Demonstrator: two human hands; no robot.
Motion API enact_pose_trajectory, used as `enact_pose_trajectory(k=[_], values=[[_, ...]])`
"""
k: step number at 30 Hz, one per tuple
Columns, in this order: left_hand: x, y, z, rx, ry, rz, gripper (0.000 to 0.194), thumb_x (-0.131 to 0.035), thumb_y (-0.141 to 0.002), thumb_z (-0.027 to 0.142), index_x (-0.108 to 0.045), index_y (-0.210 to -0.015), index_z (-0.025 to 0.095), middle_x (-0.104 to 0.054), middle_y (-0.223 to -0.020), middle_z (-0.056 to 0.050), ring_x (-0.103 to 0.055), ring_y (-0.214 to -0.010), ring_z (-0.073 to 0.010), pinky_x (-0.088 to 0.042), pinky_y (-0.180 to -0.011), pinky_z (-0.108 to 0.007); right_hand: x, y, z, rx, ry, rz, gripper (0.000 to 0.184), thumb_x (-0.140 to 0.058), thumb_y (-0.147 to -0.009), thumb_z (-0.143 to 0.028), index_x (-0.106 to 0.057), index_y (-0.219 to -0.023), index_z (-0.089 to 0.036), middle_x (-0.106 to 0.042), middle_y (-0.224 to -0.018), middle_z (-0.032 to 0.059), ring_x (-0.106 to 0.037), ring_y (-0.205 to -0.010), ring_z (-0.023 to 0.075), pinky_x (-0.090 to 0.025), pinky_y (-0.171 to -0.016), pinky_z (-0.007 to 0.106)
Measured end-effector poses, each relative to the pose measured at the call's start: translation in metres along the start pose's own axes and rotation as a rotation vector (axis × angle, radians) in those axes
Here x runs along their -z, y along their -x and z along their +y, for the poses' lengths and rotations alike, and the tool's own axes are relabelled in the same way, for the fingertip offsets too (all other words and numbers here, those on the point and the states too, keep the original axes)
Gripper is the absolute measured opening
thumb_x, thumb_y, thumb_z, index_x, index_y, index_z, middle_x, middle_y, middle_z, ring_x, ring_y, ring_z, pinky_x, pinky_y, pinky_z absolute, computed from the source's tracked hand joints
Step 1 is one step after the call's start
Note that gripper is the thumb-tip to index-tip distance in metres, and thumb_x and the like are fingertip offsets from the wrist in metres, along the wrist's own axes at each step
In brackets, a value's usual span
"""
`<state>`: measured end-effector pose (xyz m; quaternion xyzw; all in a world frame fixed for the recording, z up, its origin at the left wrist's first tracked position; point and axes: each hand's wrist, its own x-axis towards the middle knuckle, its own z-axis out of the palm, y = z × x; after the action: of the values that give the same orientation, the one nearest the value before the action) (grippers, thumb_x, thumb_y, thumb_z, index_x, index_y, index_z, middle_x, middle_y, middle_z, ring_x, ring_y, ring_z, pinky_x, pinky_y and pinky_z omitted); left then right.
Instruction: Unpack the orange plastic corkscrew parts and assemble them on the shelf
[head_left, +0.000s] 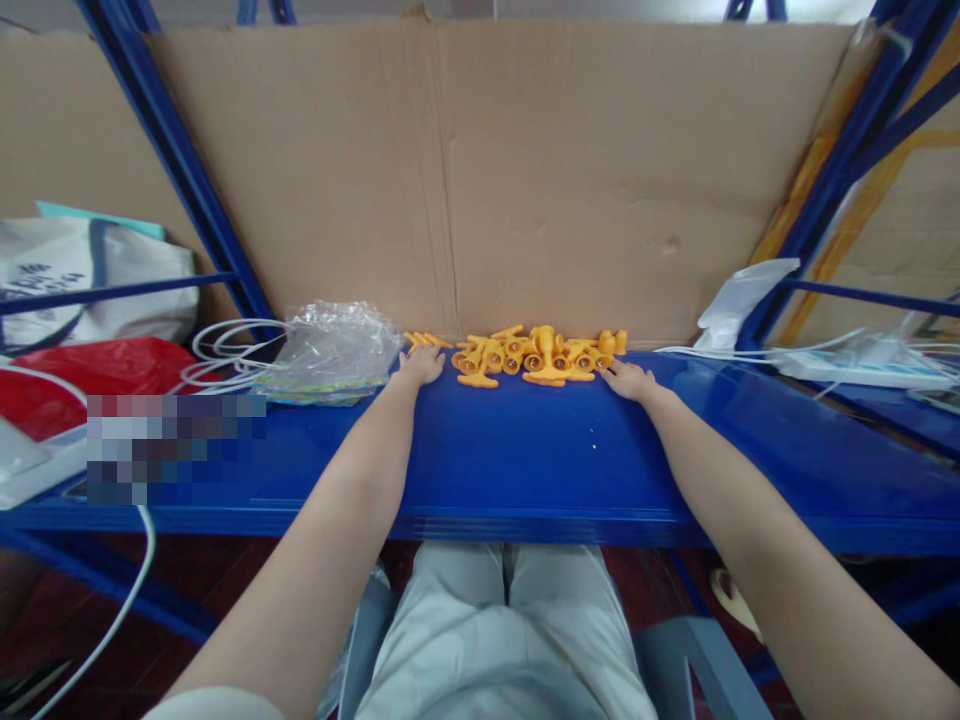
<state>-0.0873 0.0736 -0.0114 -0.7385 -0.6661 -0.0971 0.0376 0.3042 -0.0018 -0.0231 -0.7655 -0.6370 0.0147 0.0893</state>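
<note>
A heap of yellow plastic parts (546,345) lies against the cardboard at the back of the blue shelf; several have T-shaped handles and round hollow ends. My left hand (425,366) rests at the heap's left end, fingers spread and stretched forward, beside a few thin yellow pieces (427,339). At the right end, my right hand (628,381) lies flat with its fingers apart, its fingertips near or touching the outermost yellow parts. Neither hand is wrapped around anything. Two T-shaped pieces (478,381) lie nearest the front of the heap.
The blue shelf (525,450) has a cardboard wall (570,180) behind it. Clear plastic bags (337,345), coiled white cables (225,355) and a red bag (105,370) lie to the left. A white power strip (855,368) sits at the right, near a blue upright (817,190).
</note>
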Motion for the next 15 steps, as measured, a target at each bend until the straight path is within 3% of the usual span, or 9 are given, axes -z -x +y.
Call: enact_pose_trajectory(k=[4,8,11,15], values=[[0.003,0.006,-0.001,-0.057,0.004,0.1,0.052,-0.026,-0.101,0.027,-0.056,-0.142,0.017,-0.047,-0.157,-0.014,-0.039,-0.147,-0.0316,-0.032,-0.118,-0.058,-0.001,-0.003,0.002,0.013,0.009,0.014,0.057,-0.027,-0.102,-0.047,-0.048,-0.15,-0.027,-0.05,-0.154,0.0122,-0.045,-0.142,0.0384,-0.033,-0.112,0.07],[0.009,0.011,0.002,-0.116,-0.019,0.178,0.05,-0.027,-0.1,0.023,-0.067,-0.127,0.011,-0.062,-0.141,-0.018,-0.054,-0.135,-0.0292,-0.04,-0.114,-0.044,0.003,-0.003,0.001,-0.005,0.034,-0.039,0.058,-0.027,-0.102,-0.047,-0.046,-0.152,-0.024,-0.05,-0.154,0.0136,-0.047,-0.141,0.0373,-0.036,-0.112,0.065],[0.012,0.014,0.009,-0.146,-0.009,0.192,0.05,-0.028,-0.099,0.024,-0.072,-0.116,0.01,-0.071,-0.126,-0.019,-0.064,-0.122,-0.0284,-0.046,-0.107,-0.037,0.011,0.0,-0.001,0.037,0.092,-0.111,0.057,-0.033,-0.102,-0.042,-0.05,-0.15,-0.016,-0.051,-0.152,0.0169,-0.049,-0.139,0.0351,-0.039,-0.114,0.055],[0.015,0.019,0.021,-0.168,0.055,0.218,0.052,-0.032,-0.1,0.037,-0.076,-0.11,0.013,-0.076,-0.112,-0.018,-0.069,-0.111,-0.0314,-0.051,-0.097,-0.037,0.022,0.008,-0.011,0.191,0.166,-0.176,0.052,-0.041,-0.101,-0.037,-0.057,-0.143,-0.013,-0.054,-0.15,0.0155,-0.053,-0.137,0.0294,-0.042,-0.114,0.039]])
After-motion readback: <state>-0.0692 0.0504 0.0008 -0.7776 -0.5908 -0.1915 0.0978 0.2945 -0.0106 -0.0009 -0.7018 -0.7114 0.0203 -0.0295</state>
